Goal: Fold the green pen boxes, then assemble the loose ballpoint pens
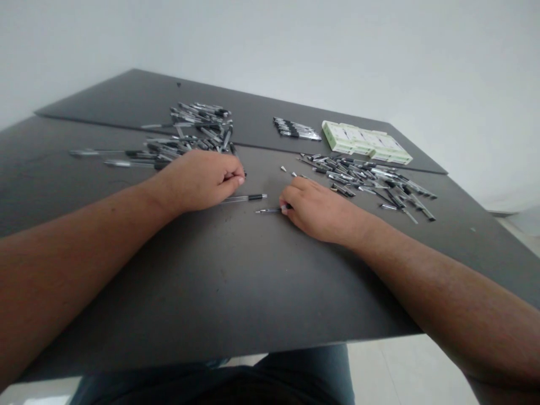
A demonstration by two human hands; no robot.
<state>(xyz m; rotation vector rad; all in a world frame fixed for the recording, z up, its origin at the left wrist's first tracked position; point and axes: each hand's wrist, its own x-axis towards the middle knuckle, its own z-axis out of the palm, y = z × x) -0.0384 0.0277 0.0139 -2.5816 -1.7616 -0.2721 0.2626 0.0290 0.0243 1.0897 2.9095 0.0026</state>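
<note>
My left hand (206, 177) is closed, thumb pressed to the fingers, at the near side of a heap of clear and black pens (198, 126). Whatever its fingertips hold, if anything, is hidden. Just below it lies a clear pen barrel with a black grip (255, 197), its left end behind the hand. My right hand (310, 205) pinches a slim pen (268, 211) low over the table. The pen's pointed tip faces left, and its other end disappears into the fingers. Two small pale cone-shaped tips (283, 168) lie beyond this hand.
To the right spreads a pile of loose pen parts (358, 177), tubes and dark pieces among them. Behind it stand green and white boxes (365, 140), beside a neat row of pens (296, 129). The grey table (253, 281) has a seam across it, with a wall behind.
</note>
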